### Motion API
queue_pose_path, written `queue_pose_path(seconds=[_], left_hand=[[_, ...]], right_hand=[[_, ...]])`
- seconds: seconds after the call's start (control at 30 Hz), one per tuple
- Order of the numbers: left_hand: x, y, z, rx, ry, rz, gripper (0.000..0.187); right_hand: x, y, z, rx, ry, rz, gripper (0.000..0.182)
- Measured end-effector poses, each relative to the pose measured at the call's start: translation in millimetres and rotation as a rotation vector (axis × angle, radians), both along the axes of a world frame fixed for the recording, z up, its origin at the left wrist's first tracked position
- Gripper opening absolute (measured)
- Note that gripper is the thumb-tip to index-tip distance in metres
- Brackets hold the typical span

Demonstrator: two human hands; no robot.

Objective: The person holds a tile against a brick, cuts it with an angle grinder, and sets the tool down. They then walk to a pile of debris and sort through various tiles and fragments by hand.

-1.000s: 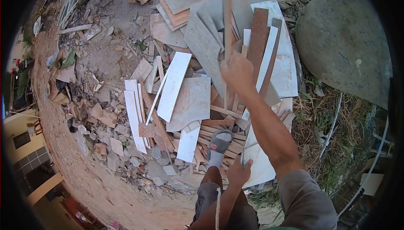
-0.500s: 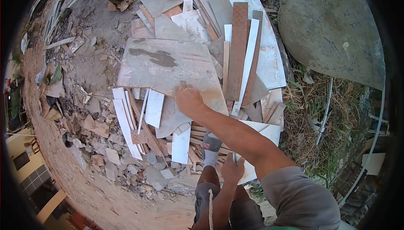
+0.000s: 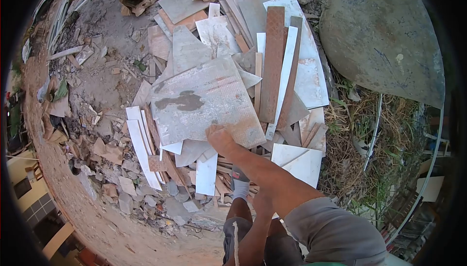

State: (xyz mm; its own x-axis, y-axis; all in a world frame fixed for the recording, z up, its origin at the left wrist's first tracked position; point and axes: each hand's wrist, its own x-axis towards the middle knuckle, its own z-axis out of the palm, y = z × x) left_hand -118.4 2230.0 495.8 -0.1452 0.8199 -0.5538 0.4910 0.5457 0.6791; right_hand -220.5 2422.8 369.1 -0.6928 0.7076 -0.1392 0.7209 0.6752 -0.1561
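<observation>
My right hand (image 3: 220,137) is closed over the near edge of a large broken tile (image 3: 214,91), whose ribbed grey face with a dark wet patch is turned up. That tile lies over other tile pieces in the pile. Below my right forearm, my left hand (image 3: 264,203) is mostly hidden, so its fingers and anything in them cannot be made out. Long brown and white strips (image 3: 272,66) lie just right of the large tile. A white tile (image 3: 297,165) rests near my right forearm.
White strips (image 3: 141,144) lie at the pile's left side, with rubble (image 3: 127,185) beyond them. A big rounded grey slab (image 3: 384,37) stands at the upper right, above dry grass (image 3: 357,134). My socked foot (image 3: 240,188) is at the pile's near edge.
The large tile has come nearer to me and turned, with my right hand at its edge. Tile pieces behind it now show more. My left hand has slipped mostly behind my right forearm.
</observation>
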Motion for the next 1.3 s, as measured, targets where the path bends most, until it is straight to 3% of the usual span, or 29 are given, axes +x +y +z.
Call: queue_pose_path(seconds=[0.2, 0.27, 0.37, 0.4, 0.47, 0.53, 0.57, 0.6, 0.67, 0.77, 0.93, 1.0, 1.07, 1.13, 1.23, 1.3], left_hand=[[7.6, 37.3, 25.4, -0.202, 0.103, 0.074, 0.048], [4.3, 46.5, 31.3, -0.228, 0.125, 0.029, 0.047], [2.9, 50.0, 30.0, -0.267, 0.086, 0.013, 0.048], [3.4, 48.1, 27.6, -0.206, 0.093, 0.029, 0.048], [5.4, 43.8, 26.0, -0.154, 0.093, 0.044, 0.049], [5.2, 43.3, 24.2, -0.178, 0.120, 0.065, 0.051], [4.7, 42.9, 23.5, -0.180, 0.122, 0.067, 0.051], [4.6, 42.2, 23.1, -0.201, 0.112, 0.070, 0.051], [6.4, 40.9, 22.4, -0.221, 0.100, 0.080, 0.052], [7.0, 38.7, 26.2, -0.222, 0.112, 0.077, 0.052], [10.3, 37.2, 31.9, -0.217, 0.122, 0.063, 0.052], [11.4, 33.5, 31.9, -0.188, 0.101, 0.090, 0.051], [13.5, 33.9, 31.0, -0.141, 0.083, 0.103, 0.051], [12.6, 30.5, 30.8, -0.257, 0.096, 0.103, 0.050], [13.9, 16.7, 18.5, -0.106, 0.064, 0.142, 0.048], [14.5, 16.0, 23.3, -0.139, 0.071, 0.134, 0.047]], right_hand=[[47.6, 6.4, -9.0, -0.208, -0.037, 0.015, 0.022], [65.3, 51.6, 41.7, -0.443, 0.186, -0.266, 0.033], [124.1, 131.5, 60.8, -0.305, 0.221, -0.552, 0.039], [151.9, 157.2, 82.5, -0.344, 0.259, -0.720, 0.050], [222.7, 194.9, 26.8, 0.235, 0.303, -0.833, 0.058], [293.4, 211.1, 14.4, 0.286, 0.182, -1.048, 0.070], [313.9, 210.2, 21.1, 0.087, 0.122, -1.239, 0.079], [337.5, 207.1, 11.1, 0.083, 0.121, -1.238, 0.079], [374.8, 206.1, -16.1, -0.302, 0.254, -1.325, 0.086], [382.6, 203.9, -15.8, -0.339, 0.428, -1.269, 0.075], [369.4, 212.4, 30.3, -0.477, 0.287, -1.101, 0.050], [341.9, 212.0, 57.4, -0.507, 0.075, -0.783, 0.043], [287.0, 201.2, 96.6, -0.348, -0.118, -0.745, 0.033], [261.1, 186.8, 90.8, -0.302, -0.131, -0.652, 0.024], [212.9, 158.2, 94.3, -0.295, -0.086, -0.536, 0.020], [181.1, 141.4, 91.3, -0.291, -0.086, -0.511, 0.020]])
